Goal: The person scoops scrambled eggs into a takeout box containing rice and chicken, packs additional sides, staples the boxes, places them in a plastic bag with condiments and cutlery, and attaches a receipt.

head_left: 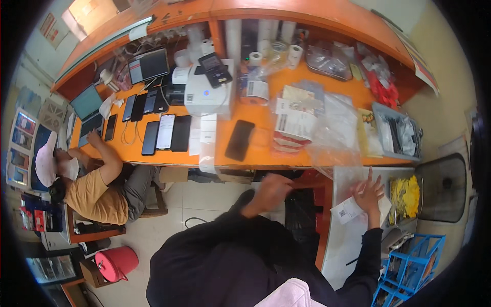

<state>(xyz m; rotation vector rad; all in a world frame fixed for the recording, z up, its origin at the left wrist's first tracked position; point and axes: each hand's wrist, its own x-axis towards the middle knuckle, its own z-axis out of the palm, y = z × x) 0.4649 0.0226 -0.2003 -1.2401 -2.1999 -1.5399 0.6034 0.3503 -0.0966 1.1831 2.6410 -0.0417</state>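
My right hand (369, 198) is over the grey side table, its fingers spread and the palm down. Beneath and beside it lies a white printed label (346, 211) with a square code. A cream paper piece (384, 209) shows at the other side of the hand. My left hand (271, 193) hangs in front of the orange desk's edge, smeared by motion, so its fingers are unclear. Nearest to it on the desk is a dark phone (240, 140). Beyond the right hand, a clear plastic bag (332, 146) droops over the desk edge, near a stack of printed white packets (294, 125).
A tray of yellow pieces (405, 198) stands right of my hand, above a blue rack (411, 266). On the orange desk (266, 110) are a white label printer (207, 97), several phones and a grey bin of packets (396, 130). A seated co-worker (97, 197) uses a laptop (88, 107).
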